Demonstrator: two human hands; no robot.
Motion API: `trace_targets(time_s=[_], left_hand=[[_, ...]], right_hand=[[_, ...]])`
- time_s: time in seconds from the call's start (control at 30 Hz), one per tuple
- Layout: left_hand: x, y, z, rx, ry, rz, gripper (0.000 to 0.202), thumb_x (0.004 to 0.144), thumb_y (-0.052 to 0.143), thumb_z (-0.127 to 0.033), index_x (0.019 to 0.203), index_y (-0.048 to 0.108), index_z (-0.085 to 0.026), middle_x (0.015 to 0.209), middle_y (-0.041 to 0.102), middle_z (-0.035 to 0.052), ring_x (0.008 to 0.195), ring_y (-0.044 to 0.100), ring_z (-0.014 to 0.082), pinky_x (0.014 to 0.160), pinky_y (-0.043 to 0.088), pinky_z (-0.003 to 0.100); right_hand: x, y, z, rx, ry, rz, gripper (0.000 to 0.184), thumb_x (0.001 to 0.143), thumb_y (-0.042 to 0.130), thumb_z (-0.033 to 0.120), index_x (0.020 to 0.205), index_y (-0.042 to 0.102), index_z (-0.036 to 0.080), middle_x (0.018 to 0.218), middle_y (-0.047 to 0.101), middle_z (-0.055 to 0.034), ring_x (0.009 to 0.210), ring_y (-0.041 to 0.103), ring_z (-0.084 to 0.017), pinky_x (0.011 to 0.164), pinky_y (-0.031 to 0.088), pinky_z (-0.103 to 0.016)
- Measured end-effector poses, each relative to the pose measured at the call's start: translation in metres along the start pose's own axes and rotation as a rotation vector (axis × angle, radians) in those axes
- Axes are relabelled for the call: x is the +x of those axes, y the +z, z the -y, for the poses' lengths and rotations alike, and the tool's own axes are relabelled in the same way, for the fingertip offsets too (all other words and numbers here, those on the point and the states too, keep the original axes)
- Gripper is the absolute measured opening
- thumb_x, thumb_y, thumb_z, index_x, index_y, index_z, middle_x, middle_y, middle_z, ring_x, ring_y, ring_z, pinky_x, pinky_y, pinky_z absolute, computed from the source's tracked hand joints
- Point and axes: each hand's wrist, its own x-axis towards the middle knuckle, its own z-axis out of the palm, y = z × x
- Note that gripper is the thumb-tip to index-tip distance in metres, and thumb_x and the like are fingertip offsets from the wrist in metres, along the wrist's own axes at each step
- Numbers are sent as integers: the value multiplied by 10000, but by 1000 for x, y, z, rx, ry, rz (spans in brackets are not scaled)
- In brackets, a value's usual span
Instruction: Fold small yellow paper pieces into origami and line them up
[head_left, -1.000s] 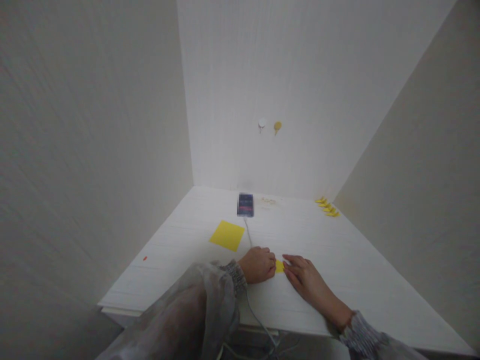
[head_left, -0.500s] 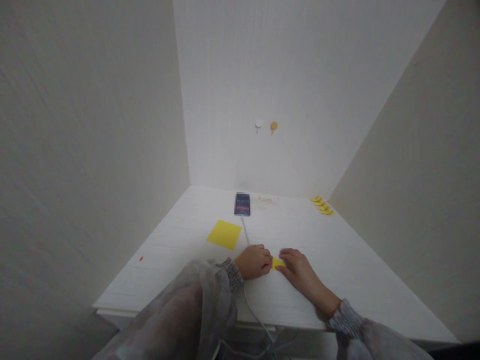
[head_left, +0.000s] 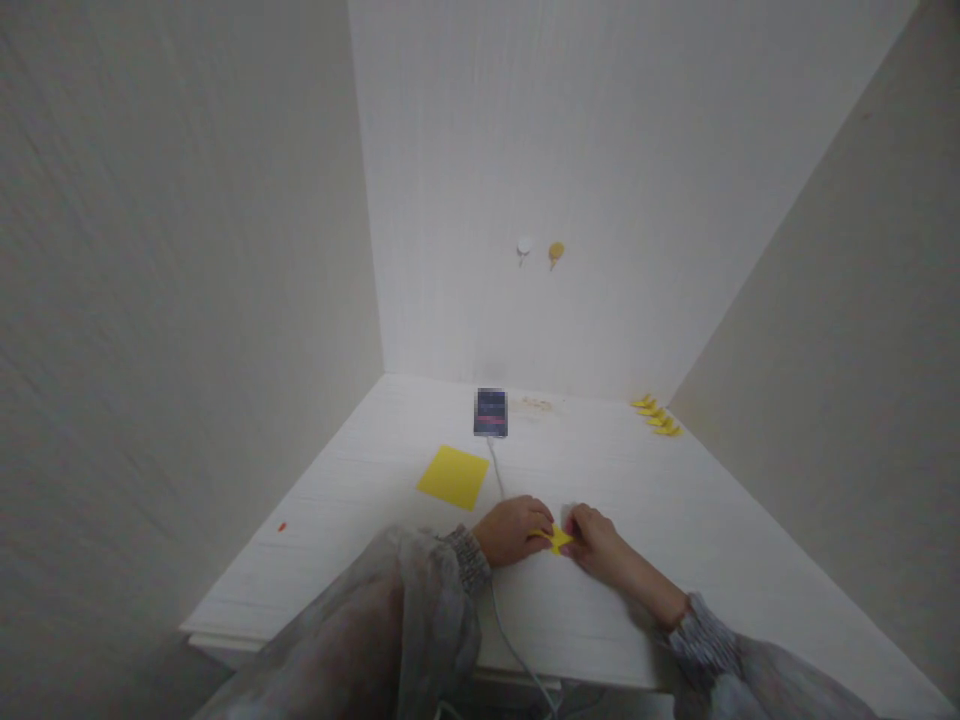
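Note:
A small folded piece of yellow paper (head_left: 558, 540) sits between my two hands near the front of the white table (head_left: 675, 520). My left hand (head_left: 514, 530) is curled, its fingertips pinching the paper's left side. On the paper's right side my right hand (head_left: 596, 540) pinches with bent fingers. Most of the paper is hidden by my fingers.
A flat yellow paper square (head_left: 453, 476) lies left of my hands. A phone (head_left: 490, 412) with a lit screen lies farther back, its white cable (head_left: 498, 475) running toward me. Several folded yellow pieces (head_left: 657, 417) line the back right corner. Two round hooks (head_left: 540, 249) are on the back wall. A red speck (head_left: 282, 527) lies at the left edge.
My right hand went from lying flat beside the paper to curling its fingers onto it. Both hands drew closer together on the small yellow piece.

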Motion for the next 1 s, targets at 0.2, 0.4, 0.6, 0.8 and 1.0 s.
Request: trace_targets(time_s=[0.2,0.4,0.6,0.8,1.0], left_hand=[[-1,1,2,-73,-206,-11,404,666,584,-270,1036,480,-145,979,538,66,821,505,147,754,407,280],[0,-1,1,-76,-203,-2,368,688,555,-263,1034,499,-152,978,565,62,912,490,172,809,381,289],[1,-7,-2,-160,-224,-2,319,703,529,-243,1013,532,-169,972,594,46,879,530,160,795,388,267],[1,-6,0,-442,-320,-84,261,680,552,-252,916,582,-146,813,623,35,694,559,129,634,421,226],[5,-3,1,-890,-501,-164,287,574,652,-265,799,584,-99,684,610,38,586,557,115,578,439,238]], right_hand=[[2,3,3,127,51,9,228,589,595,168,793,495,157,735,571,-29,655,488,-152,597,329,-251],[5,7,-3,138,-3,0,141,624,569,223,748,541,161,724,560,-31,672,489,-163,599,335,-258],[2,8,-3,266,-90,-37,131,686,511,299,698,534,170,695,540,-24,648,475,-155,584,344,-251],[1,2,5,575,-92,12,167,704,496,319,634,479,168,559,456,22,522,393,-106,481,294,-217],[2,-2,11,934,-18,59,238,658,560,381,621,484,158,515,471,32,466,379,-80,446,278,-206]])
